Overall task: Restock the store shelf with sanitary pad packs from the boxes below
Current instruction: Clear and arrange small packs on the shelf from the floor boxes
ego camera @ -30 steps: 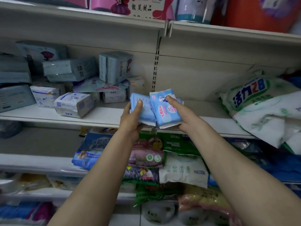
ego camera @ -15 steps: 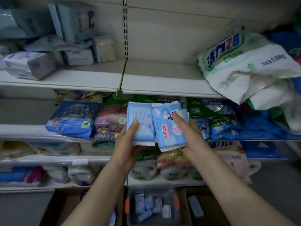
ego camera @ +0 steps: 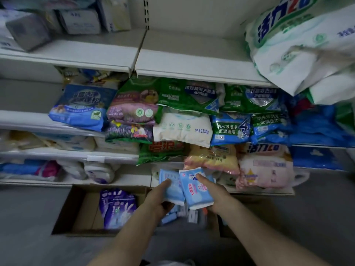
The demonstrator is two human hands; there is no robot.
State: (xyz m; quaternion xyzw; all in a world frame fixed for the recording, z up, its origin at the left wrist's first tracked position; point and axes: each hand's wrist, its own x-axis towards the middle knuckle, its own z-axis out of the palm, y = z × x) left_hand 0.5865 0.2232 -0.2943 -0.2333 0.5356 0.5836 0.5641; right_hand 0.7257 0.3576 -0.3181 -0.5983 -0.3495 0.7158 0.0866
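Note:
My left hand [ego camera: 157, 198] grips a light blue sanitary pad pack [ego camera: 172, 191], thumb on its front. My right hand [ego camera: 215, 194] grips a second light blue pack with red lettering [ego camera: 196, 192], which overlaps the first. Both packs are low, in front of the bottom shelf and above a bin of small blue packs [ego camera: 184, 215] that my hands mostly hide. A cardboard box [ego camera: 80, 212] on the floor to the left holds purple pad packs [ego camera: 117, 208]. The upper shelf [ego camera: 192, 60] has a bare stretch in its middle.
Grey and white pad boxes [ego camera: 28, 31] stand at the upper shelf's left. White and green detergent bags [ego camera: 299, 45] slump at its right. Middle shelves hold green, blue and white powder bags [ego camera: 188, 96]. Grey floor [ego camera: 317, 217] lies to the right.
My view has tilted down from the upper shelf to the floor boxes. Both hands have come down with the two packs, from shelf height to just above the bin.

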